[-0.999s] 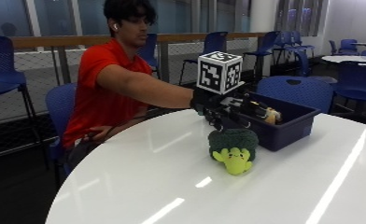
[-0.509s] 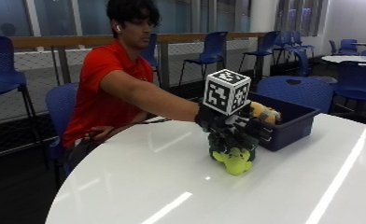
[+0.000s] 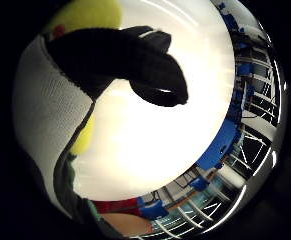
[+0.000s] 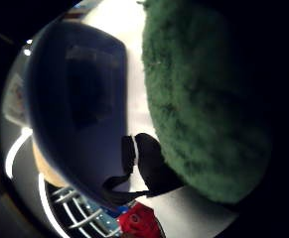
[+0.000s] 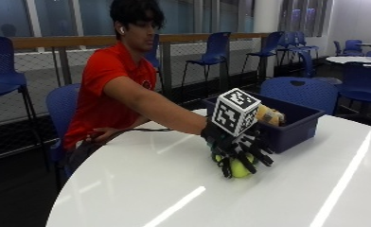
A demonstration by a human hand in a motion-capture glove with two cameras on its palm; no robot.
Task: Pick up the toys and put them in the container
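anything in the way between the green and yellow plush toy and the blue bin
Nothing visible. The gloved right hand is on the plush toy, right beside the blue bin; only the bin's near wall must be cleared.

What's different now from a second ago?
The gloved hand left the blue bin, came down over the green and yellow plush toy on the white table, and now has its fingers draped around it. The toy, the bin and the toy inside stayed put.

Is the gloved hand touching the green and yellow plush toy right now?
Touching. In the outside view the gloved right hand lies on the plush toy, fingers draped over it; the thumb side palm view is filled with its green fur.
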